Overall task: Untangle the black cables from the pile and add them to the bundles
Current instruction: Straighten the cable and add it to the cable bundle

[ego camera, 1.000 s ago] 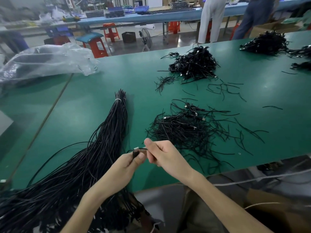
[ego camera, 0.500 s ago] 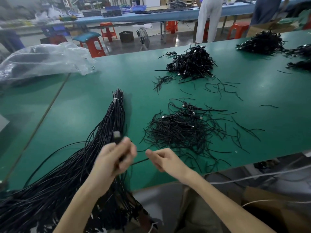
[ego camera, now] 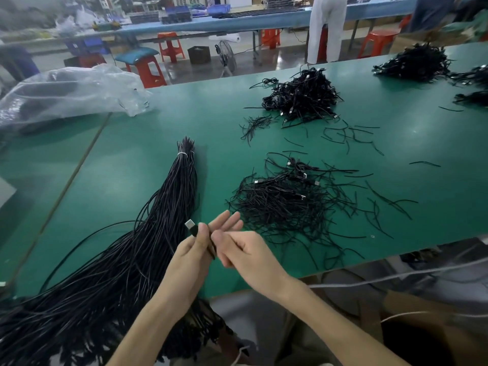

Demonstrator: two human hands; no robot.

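Holding one black cable [ego camera: 212, 248] above the near edge of the green table [ego camera: 126, 175], our left hand [ego camera: 196, 250] pinches it under the thumb just below its silver USB plug [ego camera: 190, 224], with the other fingers stretched out straight. The plug points up and away to the left, and the cord's long axis runs back down toward us between our two hands. Our right hand [ego camera: 247, 253] sits touching-close beside it with its fingers curled. We cannot tell whether they actually clasp the cord.

To the left lies the tied bundle [ego camera: 169, 207] of black cables. It is long, fanning wide at the near-left corner and narrowing to a tip that points away from us, cinched by a white tie [ego camera: 182, 154]. To the right of our hands sprawls the tangled pile [ego camera: 285, 204], with loose strands scattered around it. Farther back sits a denser heap [ego camera: 301, 99], and another heap [ego camera: 414, 63] lies at the far right. A crumpled clear plastic bag [ego camera: 66, 93] rests at the far left. Beyond the table stand red stools [ego camera: 151, 71], a floor fan [ego camera: 225, 58] and a person in white trousers [ego camera: 327, 25].
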